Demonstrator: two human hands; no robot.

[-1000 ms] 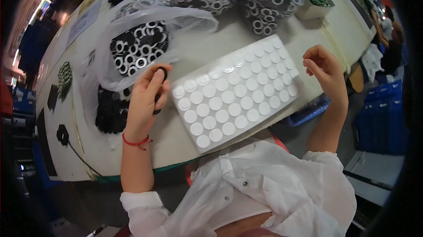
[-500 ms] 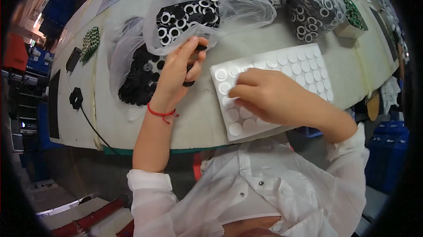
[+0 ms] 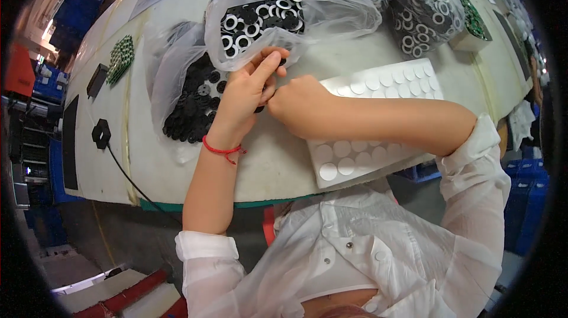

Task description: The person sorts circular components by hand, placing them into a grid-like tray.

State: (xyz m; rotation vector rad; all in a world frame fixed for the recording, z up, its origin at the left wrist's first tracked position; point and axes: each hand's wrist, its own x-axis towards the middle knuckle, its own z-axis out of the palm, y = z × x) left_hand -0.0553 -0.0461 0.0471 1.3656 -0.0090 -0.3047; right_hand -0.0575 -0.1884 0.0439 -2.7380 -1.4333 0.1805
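Observation:
My left hand, with a red cord bracelet at the wrist, is closed on small round black discs, one showing at its fingertips and another lower by the palm. Against it is my right hand, its fingers curled and meeting the left hand's fingers; what they pinch is hidden. My right forearm crosses over a white sheet of round white stickers. Just beyond my left hand, an opened clear plastic bag holds black discs with white rings. Loose plain black discs spill from another bag beside my left wrist.
Two filled plastic bags of ringed discs stand at the far right, next to a box of green parts. On the left lie a green-and-white bundle, a black block and a black hexagonal piece with a cable.
My right hand has moved left from the sticker sheet to meet my left hand. The left hand still holds black discs.

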